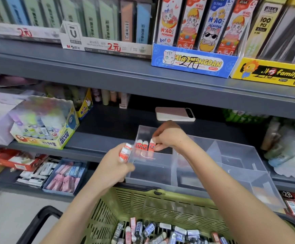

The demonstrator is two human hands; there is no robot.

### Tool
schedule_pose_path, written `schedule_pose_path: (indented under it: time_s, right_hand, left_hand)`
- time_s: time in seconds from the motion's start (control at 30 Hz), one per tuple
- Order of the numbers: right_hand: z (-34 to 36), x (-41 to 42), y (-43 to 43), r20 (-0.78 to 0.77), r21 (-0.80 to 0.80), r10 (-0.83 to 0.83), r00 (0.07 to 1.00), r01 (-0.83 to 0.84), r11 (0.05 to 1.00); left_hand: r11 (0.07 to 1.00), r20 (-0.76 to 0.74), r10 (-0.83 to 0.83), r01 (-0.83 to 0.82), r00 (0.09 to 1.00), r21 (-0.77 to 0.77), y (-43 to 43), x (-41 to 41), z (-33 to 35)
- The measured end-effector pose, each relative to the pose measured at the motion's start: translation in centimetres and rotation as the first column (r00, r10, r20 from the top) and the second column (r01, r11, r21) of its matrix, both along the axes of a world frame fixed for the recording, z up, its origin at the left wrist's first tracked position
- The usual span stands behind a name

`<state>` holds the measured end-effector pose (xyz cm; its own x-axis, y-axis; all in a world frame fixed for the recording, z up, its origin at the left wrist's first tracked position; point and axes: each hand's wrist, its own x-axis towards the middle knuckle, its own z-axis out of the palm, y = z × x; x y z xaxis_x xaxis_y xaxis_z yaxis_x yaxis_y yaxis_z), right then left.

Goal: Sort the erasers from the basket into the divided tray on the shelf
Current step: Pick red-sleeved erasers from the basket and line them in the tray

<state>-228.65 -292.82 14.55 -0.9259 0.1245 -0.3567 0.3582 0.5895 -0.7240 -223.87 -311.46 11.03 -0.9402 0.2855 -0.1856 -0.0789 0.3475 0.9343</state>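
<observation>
A clear divided tray (240,155) stands on the middle shelf. In its far-left compartment three red-and-white erasers (144,147) stand upright in a row. My right hand (168,136) reaches over that compartment and pinches the top of the rightmost eraser (151,145). My left hand (116,164) is just left of the tray and grips a few more red-and-white erasers (125,153). The green basket (160,203) sits below the shelf edge, with several loose erasers (153,231) of mixed colours inside.
A phone (175,114) lies on the shelf behind the tray. A glue-stick box (44,124) stands to the left. A blue tray of pink and blue erasers (66,176) sits on the lower shelf. Boxed stationery lines the top shelf.
</observation>
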Motion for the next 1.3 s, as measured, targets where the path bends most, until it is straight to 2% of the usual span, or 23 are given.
schedule_pose_path:
  time_s: [0.17,0.27,0.37,0.57,0.6,0.67,0.7,0.73,0.77,0.8,0.83,0.87,0.93,1.1,1.2,1.27,1.3]
  right_hand:
    - [-0.8,-0.3,-0.5,-0.006,0.211,0.084,0.996,-0.081,0.974]
    - [-1.6,-0.1,-1.3,-0.007,0.501,0.152,0.988,-0.128,0.856]
    - [-2.0,0.0,-1.4,-0.048,0.515,0.172,0.984,-0.123,0.848]
    - [-1.0,0.3,-0.9,-0.039,0.525,0.386,0.922,-0.31,0.793]
    - [-0.8,0.5,-1.0,-0.066,0.562,0.411,0.909,-0.306,0.768]
    - [-0.4,1.1,-1.1,-0.213,0.638,0.422,0.881,-0.202,0.743]
    - [0.0,1.6,-1.1,-0.308,0.614,0.401,0.862,-0.142,0.777]
    - [0.4,2.2,-1.1,-0.388,0.514,0.352,0.852,-0.117,0.85]
    - [0.8,2.8,-1.2,-0.436,0.343,0.289,0.852,-0.14,0.929]
    - [1.3,3.4,-1.3,-0.448,0.149,0.242,0.861,-0.195,0.969]
    - [1.8,3.9,-1.5,-0.439,0.011,0.244,0.864,-0.267,0.964]
    - [2.2,4.4,-1.8,-0.432,-0.057,0.278,0.858,-0.333,0.941]
    - [2.7,5.0,-2.4,-0.421,-0.131,0.328,0.846,-0.414,0.901]
    - [3.5,5.5,-2.3,-0.454,-0.277,0.258,0.853,-0.41,0.869]
    - [3.6,6.6,-0.7,-0.489,-0.416,0.116,0.865,-0.348,0.84]
    - [3.6,7.5,1.4,-0.505,-0.479,-0.047,0.862,-0.234,0.846]
    - [3.5,7.9,3.0,-0.522,-0.458,-0.129,0.843,-0.15,0.876]
  left_hand:
    - [0.999,-0.029,0.04,-0.04,0.999,0.019,0.5,0.7,0.1]
    - [0.999,-0.04,0.033,-0.032,0.999,0.019,0.6,0.8,0.1]
    - [0.998,-0.088,0.052,-0.054,0.995,-0.021,0.7,1.0,0.0]
    - [0.996,-0.092,0.069,-0.074,0.993,-0.053,0.2,0.7,-0.1]
    - [0.995,-0.081,0.085,-0.089,0.993,-0.046,0.0,0.7,-0.1]
    - [0.99,-0.046,0.137,-0.138,0.989,-0.006,-0.5,0.5,0.0]
    - [0.986,-0.044,0.166,-0.166,0.985,0.015,-0.7,0.5,0.0]
    - [0.982,-0.057,0.19,-0.188,0.98,0.034,-0.9,0.4,0.1]
    - [0.978,-0.072,0.204,-0.199,0.976,0.064,-1.1,0.3,0.3]
    - [0.975,-0.074,0.201,-0.193,0.977,0.108,-1.1,0.3,0.6]
    - [0.975,-0.066,0.178,-0.167,0.982,0.149,-1.1,0.2,1.0]
    - [0.977,-0.06,0.134,-0.121,0.989,0.178,-1.1,0.2,1.5]
    - [0.974,-0.041,0.022,-0.012,0.999,0.224,-1.1,0.2,2.6]
    - [0.928,0.012,-0.218,0.203,0.976,0.314,-0.6,0.0,5.5]
    - [0.876,0.038,-0.307,0.266,0.951,0.403,0.9,0.3,6.5]
    - [0.897,0.034,-0.271,0.24,0.962,0.371,2.2,0.4,6.3]
    - [0.916,0.028,-0.228,0.204,0.973,0.344,2.9,0.6,6.1]
